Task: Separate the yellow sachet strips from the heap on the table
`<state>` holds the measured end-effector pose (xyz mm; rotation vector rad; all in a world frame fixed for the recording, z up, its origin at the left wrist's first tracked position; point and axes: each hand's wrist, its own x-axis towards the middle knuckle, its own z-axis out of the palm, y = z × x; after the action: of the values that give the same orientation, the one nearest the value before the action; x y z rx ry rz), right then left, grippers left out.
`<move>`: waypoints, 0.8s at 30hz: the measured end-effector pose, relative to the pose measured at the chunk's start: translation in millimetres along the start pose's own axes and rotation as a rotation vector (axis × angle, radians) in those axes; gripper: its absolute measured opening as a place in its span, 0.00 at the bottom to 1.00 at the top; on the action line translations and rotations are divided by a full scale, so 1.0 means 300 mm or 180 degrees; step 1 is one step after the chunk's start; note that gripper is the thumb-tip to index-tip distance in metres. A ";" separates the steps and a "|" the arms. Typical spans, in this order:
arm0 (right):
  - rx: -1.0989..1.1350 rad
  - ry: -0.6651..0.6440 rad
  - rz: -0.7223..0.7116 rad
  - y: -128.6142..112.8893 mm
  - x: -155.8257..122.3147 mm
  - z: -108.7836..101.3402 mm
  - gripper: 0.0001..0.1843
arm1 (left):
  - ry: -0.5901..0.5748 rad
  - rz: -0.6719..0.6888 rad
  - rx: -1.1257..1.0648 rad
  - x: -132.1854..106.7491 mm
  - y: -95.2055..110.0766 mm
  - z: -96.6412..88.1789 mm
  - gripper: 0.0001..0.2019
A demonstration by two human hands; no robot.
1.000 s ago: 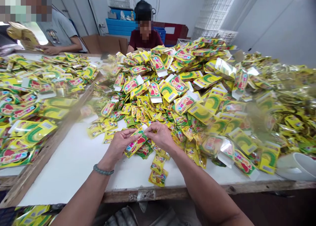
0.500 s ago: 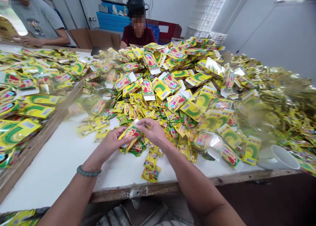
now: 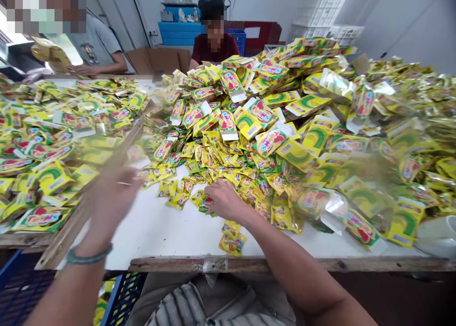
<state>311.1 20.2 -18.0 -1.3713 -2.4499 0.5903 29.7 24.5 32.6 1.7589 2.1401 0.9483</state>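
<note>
Across the white table, the right heap has many boxes with open flaps, so much looks left; left boxes seem closed, finished. Left hand, blurred by the divider: grip unclear. Right hand narrows around a green sachet, near centre.

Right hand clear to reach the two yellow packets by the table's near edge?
Probably yes: no boxes cover the yellow packets, and the right hand is just beyond them, though it's touching a green packet.
</note>
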 end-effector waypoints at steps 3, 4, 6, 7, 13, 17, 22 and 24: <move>0.0500 0.0212 0.0300 0.026 0.004 -0.009 0.09 | -0.0887 0.0117 0.0359 -0.095 0.130 0.195 0.11; 0.0676 0.0309 0.0393 0.037 0.005 -0.014 0.07 | -0.1040 0.0253 0.0489 -0.117 0.161 0.248 0.11; 0.0982 0.0509 0.0456 0.056 0.009 -0.020 0.05 | -0.1271 0.0615 0.0640 -0.147 0.198 0.325 0.09; 0.1121 0.0625 0.0450 0.063 0.012 -0.019 0.04 | -0.1338 0.0750 0.0642 -0.156 0.206 0.349 0.08; 0.1814 0.1106 0.0541 0.074 0.031 -0.030 0.05 | -0.1221 -0.0007 -0.0409 -0.151 0.174 0.378 0.10; 0.1871 0.1409 0.0618 0.068 0.024 -0.062 0.07 | -0.1220 -0.0820 -0.2045 -0.141 0.165 0.368 0.18; 0.1696 0.1450 0.0673 0.075 0.022 -0.056 0.08 | -0.1570 -0.1155 -0.3208 -0.149 0.194 0.353 0.23; 0.1840 0.1337 0.0652 0.081 0.028 -0.043 0.10 | -0.1550 -0.1236 -0.3327 -0.152 0.198 0.353 0.22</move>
<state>330.4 41.5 -17.9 -1.3308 -1.6475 0.8680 146.4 22.7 -24.0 0.8764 1.2091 1.0756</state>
